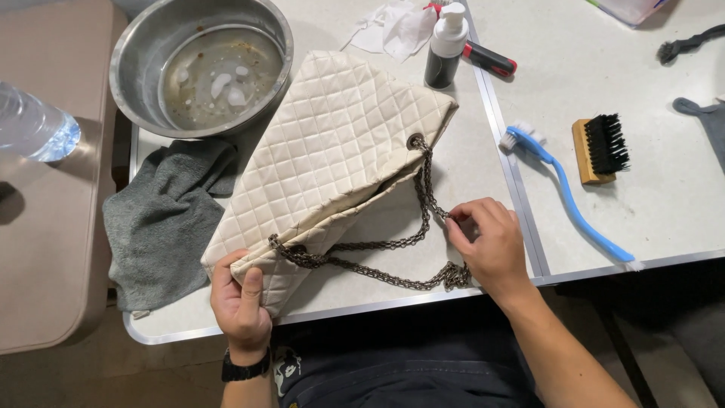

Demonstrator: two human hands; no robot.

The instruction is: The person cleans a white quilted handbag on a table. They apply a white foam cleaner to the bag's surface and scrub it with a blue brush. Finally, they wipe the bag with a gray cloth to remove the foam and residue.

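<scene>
My left hand (240, 298) clamped on bag (332, 151) corner, 7 o'clock of table (483, 181). My right hand (489, 243) pinched shut on chain (393, 243), 4 o'clock of bag. Risks, my judgement: chain drags across pale quilting, scuffs it. Bag corner overhangs table edge; grip slips, bag drops. Bowl (200, 64) at 11 o'clock holds dirty water; nudge could slop onto bag. Bottle (445, 47) at 1 o'clock could tip.

Two pale surfaces (483, 170) meet at a metal-edged seam; a beige chair (45, 249) stands left, dim floor (91, 374) near.
</scene>
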